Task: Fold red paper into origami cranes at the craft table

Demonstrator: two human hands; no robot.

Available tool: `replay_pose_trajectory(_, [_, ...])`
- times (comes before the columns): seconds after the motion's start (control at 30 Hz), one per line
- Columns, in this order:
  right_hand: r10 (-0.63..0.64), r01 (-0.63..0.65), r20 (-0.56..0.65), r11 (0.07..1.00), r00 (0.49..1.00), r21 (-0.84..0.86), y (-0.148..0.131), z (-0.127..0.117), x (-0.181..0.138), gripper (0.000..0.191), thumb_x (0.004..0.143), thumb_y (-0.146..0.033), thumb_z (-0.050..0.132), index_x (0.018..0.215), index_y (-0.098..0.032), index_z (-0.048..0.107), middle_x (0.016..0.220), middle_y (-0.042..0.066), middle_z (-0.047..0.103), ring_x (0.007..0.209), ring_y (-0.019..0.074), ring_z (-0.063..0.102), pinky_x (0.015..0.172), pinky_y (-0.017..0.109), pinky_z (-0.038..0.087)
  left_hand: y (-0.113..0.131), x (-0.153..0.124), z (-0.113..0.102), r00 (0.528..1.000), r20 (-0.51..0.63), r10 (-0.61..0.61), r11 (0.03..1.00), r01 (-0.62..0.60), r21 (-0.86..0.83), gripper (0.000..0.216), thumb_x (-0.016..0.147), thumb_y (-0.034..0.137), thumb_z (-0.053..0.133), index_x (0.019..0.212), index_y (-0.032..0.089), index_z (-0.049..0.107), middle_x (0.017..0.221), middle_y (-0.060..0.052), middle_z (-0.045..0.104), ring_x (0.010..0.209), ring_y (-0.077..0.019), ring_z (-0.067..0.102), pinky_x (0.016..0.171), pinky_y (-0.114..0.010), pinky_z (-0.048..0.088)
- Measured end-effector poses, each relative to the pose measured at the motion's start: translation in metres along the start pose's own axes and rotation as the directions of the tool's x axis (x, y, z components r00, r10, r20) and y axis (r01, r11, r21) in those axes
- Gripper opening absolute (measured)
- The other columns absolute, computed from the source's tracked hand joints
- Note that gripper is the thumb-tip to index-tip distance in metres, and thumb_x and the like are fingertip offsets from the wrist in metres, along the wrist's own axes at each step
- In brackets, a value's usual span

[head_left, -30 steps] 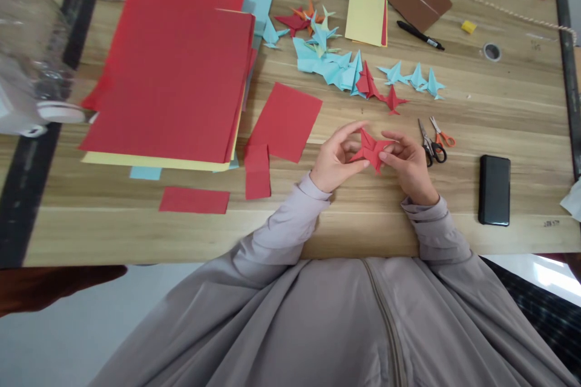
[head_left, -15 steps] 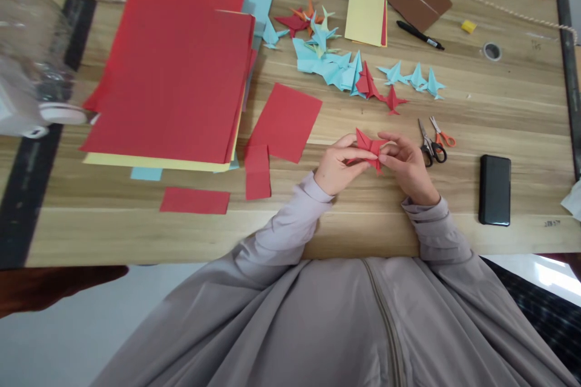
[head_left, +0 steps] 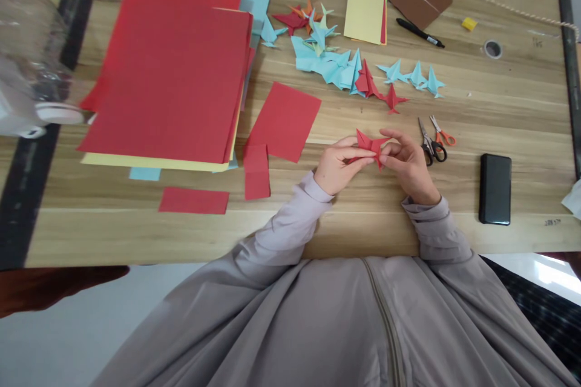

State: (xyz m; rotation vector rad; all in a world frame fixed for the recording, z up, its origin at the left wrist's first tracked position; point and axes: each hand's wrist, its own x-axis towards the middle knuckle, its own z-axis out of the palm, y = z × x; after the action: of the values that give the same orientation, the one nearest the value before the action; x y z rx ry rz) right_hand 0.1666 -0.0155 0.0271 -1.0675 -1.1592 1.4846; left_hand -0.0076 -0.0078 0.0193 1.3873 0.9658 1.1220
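Observation:
A folded red origami piece [head_left: 371, 144] with pointed corners is held above the near part of the table. My left hand [head_left: 341, 164] pinches its left side between thumb and fingers. On its right side, my right hand [head_left: 406, 163] grips it with the thumb and fingertips, the index finger stretched along the upper point. Parts of the fold are hidden behind the fingers. Just right of my right hand lie black-handled scissors [head_left: 433, 148] and small orange-handled scissors [head_left: 442, 132]. Beyond both hands is a small red paper crane [head_left: 393, 98].
Large red sheets [head_left: 172, 78] are stacked at the left, with loose red paper [head_left: 285, 121] beside them. Several blue cranes [head_left: 416, 77] and a joined blue paper strip [head_left: 324, 66] lie farther back. A black phone-like slab [head_left: 495, 188] rests at the right; a pen [head_left: 420, 33] lies behind.
Both hands keep hold of the red origami piece. My right index finger has lifted slightly along its upper point. The whole view has shifted very slightly.

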Motion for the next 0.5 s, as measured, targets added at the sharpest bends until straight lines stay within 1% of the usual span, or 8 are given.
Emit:
replay_pose_trajectory(0.03, [-0.002,0.002,0.005,1.0,1.0,0.005,0.0005,-0.0003,0.0001,0.046,0.071,-0.027,0.078,0.113,-0.023,0.059,0.064,-0.006,0.062,0.057,0.0109,0.058,0.059,0.026,0.049,-0.0006,-0.0002,0.0009,1.0,-0.002,-0.005,1.0,0.005,-0.022,0.009,0.073,0.021,0.075,0.08,0.025,0.079,0.092,-0.005,0.072,0.089,-0.0186,0.065,0.088,-0.035,0.052])
replay_pose_trajectory(0.1, [-0.01,0.01,0.015,1.0,1.0,0.009,0.0008,-0.0006,0.0004,0.047,0.071,-0.028,0.078,0.114,-0.023,0.059,0.065,-0.006,0.062,0.058,0.0109,0.058,0.059,0.026,0.049,-0.0024,-0.0006,0.0028,0.999,0.0,-0.037,0.996,0.037,-0.076,0.007,0.074,0.025,0.075,0.08,0.022,0.079,0.09,-0.005,0.071,0.079,-0.0163,0.064,0.075,-0.032,0.055])
replay_pose_trajectory(0.17, [-0.022,0.022,0.025,1.0,0.999,-0.01,0.0003,-0.0005,0.0003,0.047,0.072,-0.03,0.078,0.114,-0.024,0.059,0.065,-0.006,0.062,0.058,0.0111,0.058,0.06,0.026,0.049,-0.0047,-0.0006,0.0041,0.998,0.003,-0.057,0.992,0.057,-0.109,0.011,0.074,0.029,0.075,0.08,0.02,0.079,0.088,-0.006,0.07,0.069,-0.0139,0.063,0.061,-0.028,0.054])
replay_pose_trajectory(0.2, [-0.03,0.031,0.028,0.999,0.999,-0.027,-0.0002,-0.0003,0.0001,0.046,0.072,-0.031,0.078,0.114,-0.024,0.06,0.065,-0.006,0.062,0.059,0.0112,0.058,0.061,0.027,0.049,-0.0058,-0.0003,0.0043,0.999,-0.003,-0.047,0.993,0.047,-0.107,0.012,0.074,0.029,0.075,0.08,0.02,0.079,0.087,-0.005,0.07,0.068,-0.0134,0.062,0.058,-0.027,0.054])
replay_pose_trajectory(0.27, [-0.046,0.048,0.03,0.996,0.998,-0.069,-0.001,0.0003,-0.0007,0.042,0.073,-0.033,0.078,0.111,-0.024,0.063,0.066,-0.005,0.062,0.06,0.0111,0.058,0.061,0.027,0.049,-0.0078,0.0006,0.0039,0.999,-0.039,0.01,0.998,-0.012,-0.066,0.011,0.073,0.028,0.076,0.079,0.02,0.078,0.086,-0.005,0.07,0.07,-0.0141,0.064,0.062,-0.028,0.054])
replay_pose_trajectory(0.37, [-0.065,0.069,0.038,0.991,0.997,-0.118,-0.0003,0.0018,-0.0024,0.03,0.072,-0.035,0.08,0.098,-0.023,0.069,0.072,-0.002,0.065,0.066,0.0123,0.06,0.066,0.028,0.051,-0.0099,0.002,0.0021,0.989,-0.115,0.093,0.996,-0.091,0.025,0.007,0.073,0.024,0.076,0.079,0.021,0.078,0.086,-0.004,0.072,0.079,-0.016,0.066,0.074,-0.031,0.054])
replay_pose_trajectory(0.43, [-0.067,0.072,0.04,0.989,0.997,-0.133,0.0015,0.0029,-0.0034,0.026,0.071,-0.036,0.08,0.091,-0.024,0.071,0.08,0.0,0.068,0.074,0.014,0.063,0.072,0.03,0.053,-0.0105,0.0023,0.001,0.984,-0.139,0.109,0.993,-0.102,0.059,0.007,0.073,0.023,0.075,0.08,0.022,0.078,0.086,-0.005,0.073,0.082,-0.0167,0.066,0.079,-0.032,0.053])
replay_pose_trajectory(0.5, [-0.069,0.072,0.019,0.987,0.997,-0.146,0.0032,0.0039,-0.0038,0.023,0.071,-0.037,0.08,0.088,-0.024,0.072,0.084,0.001,0.071,0.077,0.0149,0.065,0.075,0.031,0.055,-0.0099,0.0019,0.0005,0.985,-0.138,0.099,0.994,-0.092,0.06,0.008,0.073,0.022,0.075,0.08,0.021,0.079,0.085,-0.005,0.073,0.082,-0.0168,0.066,0.078,-0.032,0.053])
